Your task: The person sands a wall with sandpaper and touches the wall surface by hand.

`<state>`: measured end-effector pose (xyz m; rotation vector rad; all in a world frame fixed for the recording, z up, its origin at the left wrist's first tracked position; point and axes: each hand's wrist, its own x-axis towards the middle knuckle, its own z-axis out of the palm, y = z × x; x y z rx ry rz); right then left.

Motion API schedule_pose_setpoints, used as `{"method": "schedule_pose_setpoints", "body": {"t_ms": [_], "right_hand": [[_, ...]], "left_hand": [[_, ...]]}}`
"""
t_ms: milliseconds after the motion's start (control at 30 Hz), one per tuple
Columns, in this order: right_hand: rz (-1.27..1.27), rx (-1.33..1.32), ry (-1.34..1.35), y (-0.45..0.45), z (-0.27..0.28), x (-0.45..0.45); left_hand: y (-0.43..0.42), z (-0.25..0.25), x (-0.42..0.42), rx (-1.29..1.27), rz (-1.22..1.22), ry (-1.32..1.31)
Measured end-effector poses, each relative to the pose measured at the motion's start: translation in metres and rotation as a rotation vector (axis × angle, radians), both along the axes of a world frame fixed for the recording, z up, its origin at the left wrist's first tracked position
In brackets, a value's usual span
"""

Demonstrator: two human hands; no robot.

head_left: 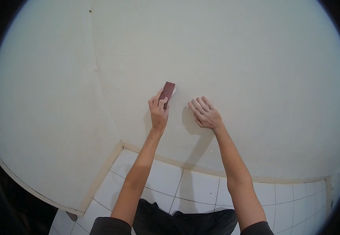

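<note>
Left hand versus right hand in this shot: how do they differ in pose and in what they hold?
The left hand grips a dark reddish block; the right hand shows nothing in its grasp. The left hand's fingers bend around the block, while the right hand's extend toward the upper left of the picture. Both hands are raised in front of the pale wall.

The left hand (159, 113) grips a maroon sanding block (169, 90) by its lower part before a pale wall (264, 86). The right hand (206, 113) hangs near it, fingers (197, 105) loosely bent. Below, a beige baseboard (174, 162) borders white floor tiles (162, 179).
</note>
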<state>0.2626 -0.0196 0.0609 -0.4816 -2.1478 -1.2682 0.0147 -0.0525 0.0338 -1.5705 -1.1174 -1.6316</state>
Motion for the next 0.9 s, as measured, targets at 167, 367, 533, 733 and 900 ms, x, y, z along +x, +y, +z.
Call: {"method": "schedule_pose_setpoints", "body": {"t_ms": [167, 367, 533, 733, 900], "right_hand": [[-0.008, -0.014, -0.003, -0.002, 0.005, -0.004], [-0.009, -0.017, -0.015, -0.002, 0.012, -0.004], [-0.007, 0.023, -0.018, 0.001, 0.01, -0.003], [0.0, 0.002, -0.027, -0.007, 0.023, -0.01], [-0.002, 0.011, -0.033, -0.003, 0.021, -0.007]], "left_hand": [[0.007, -0.029, 0.0, -0.169, -0.057, -0.045], [-0.004, -0.03, 0.009, -0.221, -0.133, -0.154], [0.006, 0.003, 0.007, -0.051, -0.128, -0.119], [0.011, -0.063, 0.003, -0.157, -0.082, -0.027], [0.011, -0.048, 0.008, -0.079, -0.075, -0.078]]}}
